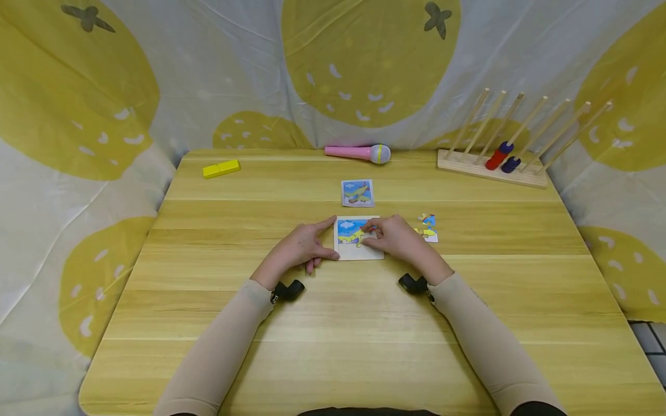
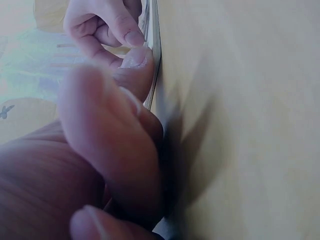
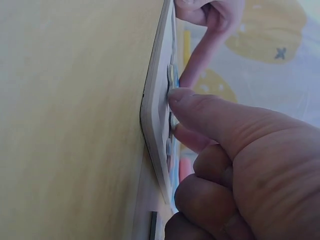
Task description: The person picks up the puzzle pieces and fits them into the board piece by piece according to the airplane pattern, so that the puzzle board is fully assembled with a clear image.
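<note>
A small jigsaw puzzle board (image 1: 347, 255) lies on the table, its upper part filled with blue and yellow pieces (image 1: 346, 226) and its lower strip bare. My left hand (image 1: 302, 245) steadies the board's left side, index finger at the upper corner and thumb at the lower one. Over the board's right half, my right hand (image 1: 399, 237) pinches a yellow puzzle piece (image 1: 359, 243) between thumb and fingers, low against the surface. The right wrist view shows that thumb (image 3: 200, 110) at the edge of the pieces; the fingers partly hide the piece.
Loose puzzle pieces (image 1: 430, 234) lie right of the board. Behind it is a picture card (image 1: 358, 193) of a yellow figure. Farther back are a pink microphone (image 1: 350, 152), a yellow block (image 1: 221, 169) and a wooden peg rack (image 1: 491, 172) with red and dark blue beads.
</note>
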`<move>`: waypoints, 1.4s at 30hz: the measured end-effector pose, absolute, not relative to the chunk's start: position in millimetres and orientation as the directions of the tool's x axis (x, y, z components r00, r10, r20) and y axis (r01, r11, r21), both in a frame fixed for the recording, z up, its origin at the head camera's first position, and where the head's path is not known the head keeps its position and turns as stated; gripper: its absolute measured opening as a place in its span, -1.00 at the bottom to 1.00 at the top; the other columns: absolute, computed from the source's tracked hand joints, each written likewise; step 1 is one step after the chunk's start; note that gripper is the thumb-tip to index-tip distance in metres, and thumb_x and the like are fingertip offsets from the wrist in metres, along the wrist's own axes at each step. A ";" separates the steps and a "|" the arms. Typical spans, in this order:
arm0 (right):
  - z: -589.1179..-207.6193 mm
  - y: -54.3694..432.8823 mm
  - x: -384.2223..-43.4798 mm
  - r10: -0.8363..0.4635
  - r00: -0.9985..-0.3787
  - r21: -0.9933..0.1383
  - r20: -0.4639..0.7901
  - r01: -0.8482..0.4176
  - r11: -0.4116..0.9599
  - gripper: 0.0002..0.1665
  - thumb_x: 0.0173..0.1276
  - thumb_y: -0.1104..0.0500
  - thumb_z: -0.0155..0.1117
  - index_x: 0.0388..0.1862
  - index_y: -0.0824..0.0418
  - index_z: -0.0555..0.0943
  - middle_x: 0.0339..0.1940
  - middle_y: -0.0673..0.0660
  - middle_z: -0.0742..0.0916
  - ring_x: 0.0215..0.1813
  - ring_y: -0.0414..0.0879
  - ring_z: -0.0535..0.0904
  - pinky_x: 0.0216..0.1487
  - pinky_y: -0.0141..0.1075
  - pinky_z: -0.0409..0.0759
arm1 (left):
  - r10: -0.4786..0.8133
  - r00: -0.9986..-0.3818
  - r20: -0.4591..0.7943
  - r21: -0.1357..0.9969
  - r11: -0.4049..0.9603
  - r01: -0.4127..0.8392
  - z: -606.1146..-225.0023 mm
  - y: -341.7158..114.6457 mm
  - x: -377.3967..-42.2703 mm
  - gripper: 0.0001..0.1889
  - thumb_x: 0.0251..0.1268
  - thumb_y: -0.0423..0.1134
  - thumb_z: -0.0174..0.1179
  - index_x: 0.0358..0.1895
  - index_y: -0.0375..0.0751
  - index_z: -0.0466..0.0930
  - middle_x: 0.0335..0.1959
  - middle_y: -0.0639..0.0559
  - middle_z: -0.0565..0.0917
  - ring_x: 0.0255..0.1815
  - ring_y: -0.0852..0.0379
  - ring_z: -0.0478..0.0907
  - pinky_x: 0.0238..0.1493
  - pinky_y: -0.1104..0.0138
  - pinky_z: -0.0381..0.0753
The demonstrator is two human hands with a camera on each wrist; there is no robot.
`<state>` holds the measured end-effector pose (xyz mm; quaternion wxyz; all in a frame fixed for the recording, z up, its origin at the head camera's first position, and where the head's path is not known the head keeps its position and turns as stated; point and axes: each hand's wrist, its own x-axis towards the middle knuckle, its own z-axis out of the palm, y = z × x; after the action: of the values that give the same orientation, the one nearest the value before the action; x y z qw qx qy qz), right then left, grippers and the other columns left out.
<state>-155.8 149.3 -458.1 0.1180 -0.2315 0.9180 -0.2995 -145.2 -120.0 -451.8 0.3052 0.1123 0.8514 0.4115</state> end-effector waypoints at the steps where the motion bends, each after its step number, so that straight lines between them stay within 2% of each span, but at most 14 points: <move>1: -457.7 149.0 -155.5 -0.493 -0.866 -0.603 -0.080 -0.352 0.716 -0.63 0.47 -0.03 0.47 0.11 0.15 0.78 -0.69 -0.11 0.41 -0.61 -0.25 0.22 -0.50 -0.40 0.19 | 0.442 -0.789 -0.427 0.769 0.636 -0.060 -451.8 -120.0 -145.1 0.07 0.29 -0.04 0.54 0.75 0.22 0.03 -0.72 -0.03 0.63 -0.78 0.08 0.58 -0.59 0.13 0.74; 9: -456.5 144.6 -151.9 -0.490 -0.867 -0.621 -0.091 -0.335 0.709 -0.64 0.47 -0.04 0.47 0.13 0.11 0.78 -0.71 -0.10 0.39 -0.65 -0.25 0.17 -0.54 -0.39 0.16 | 0.445 -0.790 -0.422 0.766 0.641 -0.048 -451.5 -120.3 -144.8 0.06 0.29 -0.04 0.54 0.75 0.22 0.03 -0.72 -0.03 0.63 -0.78 0.07 0.59 -0.58 0.13 0.75; 19: -457.3 137.5 -150.7 -0.471 -0.875 -0.588 -0.112 -0.324 0.741 -0.66 0.48 -0.03 0.45 0.13 0.07 0.79 -0.67 -0.06 0.44 -0.65 -0.23 0.20 -0.54 -0.38 0.18 | 0.443 -0.795 -0.415 0.764 0.644 -0.041 -452.2 -121.4 -145.0 0.05 0.30 -0.04 0.53 0.75 0.23 0.03 -0.72 -0.04 0.64 -0.78 0.07 0.59 -0.57 0.11 0.75; 24: -456.0 144.3 -151.3 -0.449 -0.885 -0.637 -0.122 -0.277 0.719 -0.65 0.49 -0.05 0.44 0.15 0.04 0.77 -0.72 -0.09 0.38 -0.66 -0.23 0.16 -0.57 -0.39 0.14 | 0.441 -0.792 -0.422 0.764 0.644 -0.048 -452.0 -122.0 -144.3 0.06 0.29 -0.04 0.54 0.75 0.23 0.03 -0.72 -0.04 0.64 -0.78 0.07 0.59 -0.57 0.12 0.75; 27: -451.4 159.4 -153.0 -0.403 -0.906 -0.688 -0.132 -0.209 0.695 -0.65 0.50 -0.04 0.43 0.18 0.03 0.75 -0.74 -0.11 0.31 -0.67 -0.21 0.13 -0.59 -0.39 0.11 | 0.443 -0.791 -0.422 0.766 0.641 -0.049 -451.8 -121.5 -144.2 0.06 0.28 -0.04 0.54 0.75 0.23 0.04 -0.72 -0.03 0.63 -0.78 0.08 0.58 -0.58 0.13 0.75; 35: -448.4 232.6 -165.0 -0.268 -0.953 -0.765 -0.139 -0.068 0.640 -0.55 0.48 0.00 0.47 0.29 0.07 0.70 -0.74 -0.11 0.30 -0.68 -0.22 0.12 -0.64 -0.36 0.16 | 0.446 -0.792 -0.416 0.769 0.638 -0.044 -451.6 -120.9 -144.1 0.07 0.29 -0.04 0.54 0.75 0.20 0.04 -0.73 -0.02 0.62 -0.78 0.09 0.57 -0.60 0.20 0.70; 42: -458.9 286.0 -169.1 -0.181 -0.962 -0.766 -0.206 0.044 0.641 -0.44 0.45 -0.14 0.48 0.33 0.05 0.67 -0.73 -0.14 0.30 -0.67 -0.25 0.09 -0.63 -0.35 0.14 | 0.442 -0.796 -0.414 0.764 0.644 -0.040 -452.0 -121.0 -144.4 0.06 0.28 -0.03 0.54 0.75 0.20 0.04 -0.73 -0.01 0.62 -0.78 0.09 0.57 -0.60 0.20 0.69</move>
<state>-169.1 286.0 -458.9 0.1329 -0.0383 0.8961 -0.4219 -144.4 -121.0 -452.0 0.2973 0.1174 0.8565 0.4053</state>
